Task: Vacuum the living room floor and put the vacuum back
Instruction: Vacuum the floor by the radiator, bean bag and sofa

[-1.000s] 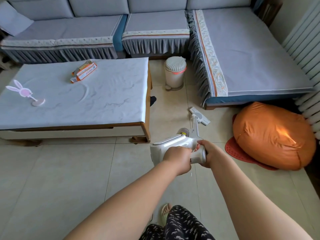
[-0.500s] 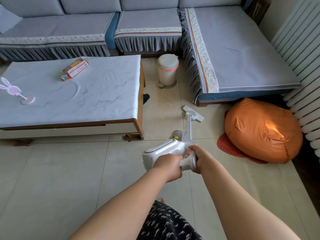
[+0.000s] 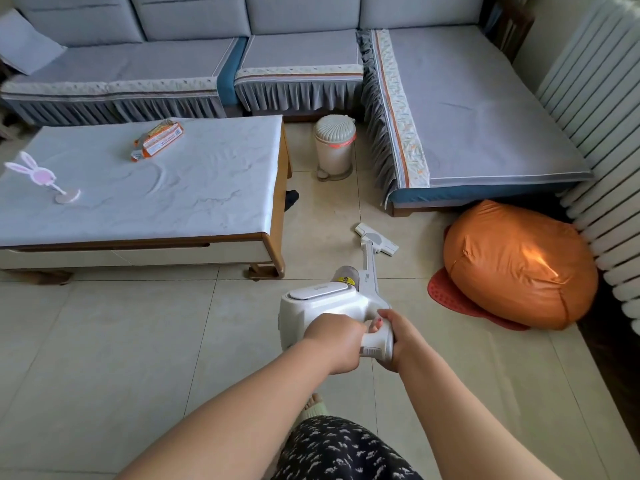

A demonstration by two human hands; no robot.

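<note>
cordless stick vacuum (image 3: 323,301) sits mid-frame, white body held low in front of the person, wand running forward and down to the floor head (image 3: 376,239). floor head lies flat on the tile floor (image 3: 121,341), in the lane between the coffee table corner and the sofa chaise (image 3: 485,133), near the orange beanbag (image 3: 519,265).

left hand (image 3: 337,341) and right hand (image 3: 394,336) both wrap the pistol handle, close together, fingers curled round it. judgement: the two-handed grip steadies the motor weight and steers the head in a narrow gap.

step in hand, as judged: vacuuming underway; return of the vacuum not yet done.

surroundings: a red mat (image 3: 453,299) pokes out from under the beanbag. a lidded waste bin (image 3: 334,147) stands in the sofa corner, well ahead of the floor head. something dark (image 3: 291,199) lies on the floor by the table's side; cannot tell what. the tabletop (image 3: 207,188) carries an orange snack packet (image 3: 159,140) and a pink rabbit-shaped stand (image 3: 40,176). a white radiator (image 3: 602,133) lines the right wall.

risk, as judged: the mat edge could catch the head.
</note>
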